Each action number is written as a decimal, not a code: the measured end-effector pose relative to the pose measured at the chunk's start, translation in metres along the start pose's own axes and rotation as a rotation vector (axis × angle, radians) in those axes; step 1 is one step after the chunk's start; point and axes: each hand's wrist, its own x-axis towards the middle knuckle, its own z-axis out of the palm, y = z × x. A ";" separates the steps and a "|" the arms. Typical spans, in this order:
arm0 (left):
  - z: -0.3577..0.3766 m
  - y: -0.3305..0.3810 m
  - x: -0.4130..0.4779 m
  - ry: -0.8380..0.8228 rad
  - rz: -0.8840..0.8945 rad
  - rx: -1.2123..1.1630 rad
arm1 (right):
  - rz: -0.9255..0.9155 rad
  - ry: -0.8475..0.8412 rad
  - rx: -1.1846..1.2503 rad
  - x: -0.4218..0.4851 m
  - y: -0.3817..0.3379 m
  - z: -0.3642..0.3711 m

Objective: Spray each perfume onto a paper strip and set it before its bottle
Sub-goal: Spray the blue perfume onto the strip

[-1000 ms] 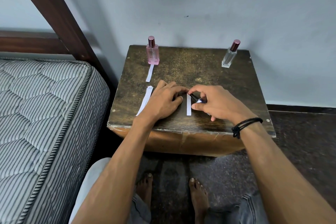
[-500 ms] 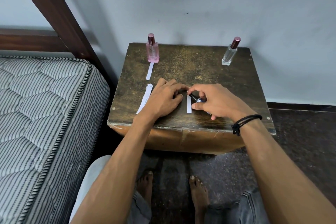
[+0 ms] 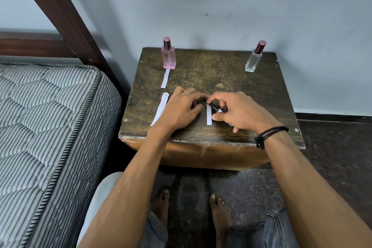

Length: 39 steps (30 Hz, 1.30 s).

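Both hands are down low on the bench (image 3: pixel 231 78) now. The right hand (image 3: pixel 239 111) has its fingers (image 3: pixel 218 116) curled tight around a small dark bottle (image 3: pixel 216 108), tipped on its side, its dark top aimed left at a paper strip (image 3: pixel 209 115) — that strip lies flat just beside the thumb, running away from the front edge. The left hand (image 3: pixel 179 109) rests palm down on the wood, fingers bent and close together, tips just at the strip's far end, almost meeting the right forefinger; whether they pinch the paper, I cannot tell.

Just outside the left hand, by its little-finger side, a longer strip (image 3: pixel 161 107) lies on the bench, partly tucked under the hand's edge. Beyond the left fingers, toward the wall, a short strip (image 3: pixel 165 78) sits in front of a pink bottle (image 3: pixel 168 56), upright, cap on. Well beyond the right fingers, at the far right corner, a clear bottle (image 3: pixel 254 60) stands upright too — bare wood in front of it. A black cord band (image 3: pixel 269 134) circles the right wrist, and a striped mattress (image 3: pixel 44 127) fills the left.
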 end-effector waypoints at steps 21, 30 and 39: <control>-0.001 0.001 0.000 -0.010 0.007 0.012 | -0.023 -0.013 -0.009 -0.001 -0.004 -0.002; -0.001 0.001 0.000 -0.014 0.000 0.005 | -0.023 -0.007 -0.005 -0.002 -0.004 -0.002; -0.001 0.001 0.000 -0.012 0.005 0.004 | -0.020 -0.001 -0.002 -0.002 -0.004 -0.001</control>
